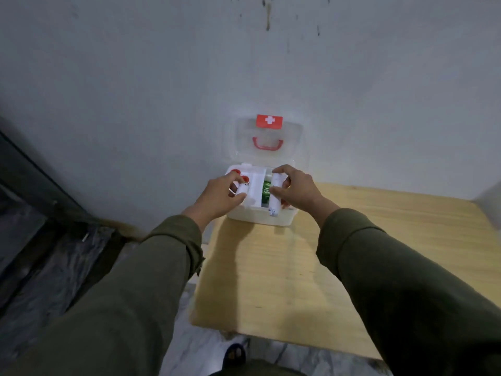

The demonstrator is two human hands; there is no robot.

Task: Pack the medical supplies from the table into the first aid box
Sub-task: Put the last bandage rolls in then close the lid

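Observation:
A white first aid box [260,217] stands open at the far left corner of the wooden table [352,253]. Its clear lid [269,139], with a red cross label and red handle, leans against the wall. Inside I see a green packet [266,191], red-capped items [235,172] and a white insert tray [256,187]. My left hand [219,195] is closed on a white roll [240,189] over the box's left side. A long white tube [276,194] lies across the box's right side under the grip of my right hand [296,188].
The grey wall rises directly behind the box. Left of the table there is a dark floor and a dark frame [40,180]. A sandalled foot [234,355] shows below the table's near edge on marbled tiles.

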